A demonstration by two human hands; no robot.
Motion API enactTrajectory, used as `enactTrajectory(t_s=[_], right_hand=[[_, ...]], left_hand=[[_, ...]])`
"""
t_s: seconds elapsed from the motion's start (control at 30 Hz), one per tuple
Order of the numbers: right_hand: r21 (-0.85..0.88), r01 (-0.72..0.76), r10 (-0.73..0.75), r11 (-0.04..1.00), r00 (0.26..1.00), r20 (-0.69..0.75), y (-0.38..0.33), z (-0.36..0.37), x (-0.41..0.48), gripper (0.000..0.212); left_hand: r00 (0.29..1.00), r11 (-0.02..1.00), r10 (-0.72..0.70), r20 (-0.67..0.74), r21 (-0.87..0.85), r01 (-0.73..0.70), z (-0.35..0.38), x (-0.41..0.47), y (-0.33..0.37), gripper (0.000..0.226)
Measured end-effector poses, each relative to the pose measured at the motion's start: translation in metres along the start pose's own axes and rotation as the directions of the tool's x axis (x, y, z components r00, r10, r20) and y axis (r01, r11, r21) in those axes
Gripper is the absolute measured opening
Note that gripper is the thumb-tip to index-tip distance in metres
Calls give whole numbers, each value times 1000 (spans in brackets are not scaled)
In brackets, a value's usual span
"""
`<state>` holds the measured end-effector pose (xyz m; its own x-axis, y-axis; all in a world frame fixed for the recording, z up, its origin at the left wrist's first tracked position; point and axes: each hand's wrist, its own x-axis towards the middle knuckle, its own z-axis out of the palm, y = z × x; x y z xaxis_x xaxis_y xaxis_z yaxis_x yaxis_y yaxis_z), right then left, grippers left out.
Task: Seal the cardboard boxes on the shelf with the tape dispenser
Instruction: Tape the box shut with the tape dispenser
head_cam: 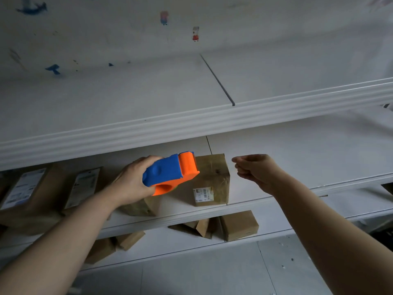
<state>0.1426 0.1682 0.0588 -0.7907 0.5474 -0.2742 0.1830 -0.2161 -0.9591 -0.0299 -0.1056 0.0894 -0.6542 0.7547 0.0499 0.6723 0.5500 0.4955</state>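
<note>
Gripping the tape dispenser (170, 173) from its rear, the left hand (131, 182) wraps its fingers round the blue body, with the orange front end pointing right and away. The dispenser hovers over the middle shelf (297, 162), above a partly hidden cardboard box (140, 207) and just in front of a second box (212, 177) that stands upright with a white barcode label (203, 194) on its near face. To the right of that box the right hand (255, 169) is held in the air, fingers curled together toward the thumb, with nothing visible in them. Further left on the shelf lie labelled boxes (23, 188), blurred. More brown boxes (239, 225) sit on the shelf below, and cartoon stickers (195, 34) dot the wall above.
</note>
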Motion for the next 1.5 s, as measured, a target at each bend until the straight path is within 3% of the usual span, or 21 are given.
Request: enactTrajectory(t_s=[0.23, 0.93, 1.17, 1.23, 1.3, 1.37, 1.43, 1.5], right_hand=[[-39, -5, 3, 999, 998, -68, 13, 1, 19, 16], [-85, -55, 47, 995, 995, -85, 32, -1, 34, 17], [-186, -38, 10, 982, 989, -146, 52, 10, 32, 16], [-195, -37, 5, 980, 987, -159, 58, 16, 34, 26], [-180, -66, 35, 981, 985, -171, 63, 17, 37, 51], [-318, -108, 54, 942, 983, -175, 68, 14, 38, 68], [-465, -113, 44, 878, 987, -156, 74, 14, 34, 70], [-468, -37, -12, 883, 995, -101, 75, 16, 28, 73]], left_hand=[[999, 998, 29, 14, 54, -30, 2, 19, -4, 70], [996, 997, 17, 86, 76, -23, 9, 37, -11, 73], [995, 995, 44, 92, 87, -52, 10, 39, -10, 71], [994, 995, 41, 100, 91, -50, 10, 39, -9, 70], [993, 995, 38, 109, 93, -48, 11, 40, -9, 69], [993, 996, 28, 116, 83, -37, 14, 40, -8, 70], [993, 997, 20, 119, 66, -28, 18, 40, -8, 72], [993, 998, 23, 116, 56, -30, 22, 41, -8, 74]])
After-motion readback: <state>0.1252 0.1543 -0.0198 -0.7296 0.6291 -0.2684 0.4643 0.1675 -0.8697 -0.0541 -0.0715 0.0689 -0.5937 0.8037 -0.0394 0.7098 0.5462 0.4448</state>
